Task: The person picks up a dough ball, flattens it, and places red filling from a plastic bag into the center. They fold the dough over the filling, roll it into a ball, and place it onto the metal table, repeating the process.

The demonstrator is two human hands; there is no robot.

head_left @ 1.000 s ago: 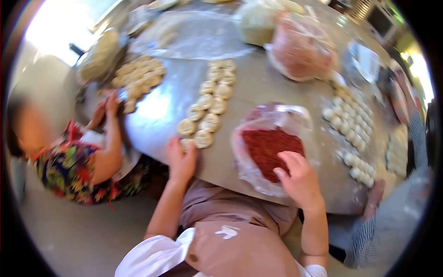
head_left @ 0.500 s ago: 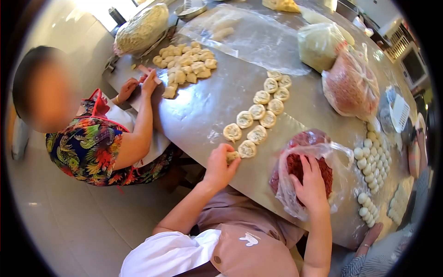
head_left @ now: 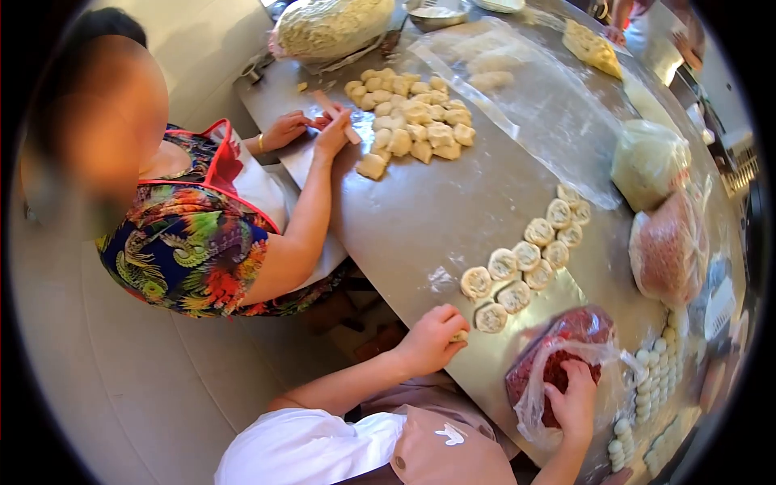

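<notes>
My left hand (head_left: 437, 339) is curled round a small piece of dough (head_left: 459, 335) at the near table edge, just left of two rows of round flattened dough pieces (head_left: 513, 297). My right hand (head_left: 572, 398) reaches into an open plastic bag of dark red filling (head_left: 584, 328); its fingers are bent at the filling, and their tips are partly hidden, so I cannot tell whether they grip any.
At the left, a co-worker (head_left: 190, 242) holds a flat wooden stick (head_left: 335, 115) beside a pile of dough lumps (head_left: 416, 113). Tied bags of green (head_left: 651, 166) and pink filling (head_left: 669, 250) stand at the right, above rows of white balls (head_left: 656, 376). Plastic sheeting (head_left: 550, 121) lies at the back.
The view has swung left, so the table things appear further right and lower. My left hand still holds the dough, with its fingers closed more over it. My right hand remains in the bag.
</notes>
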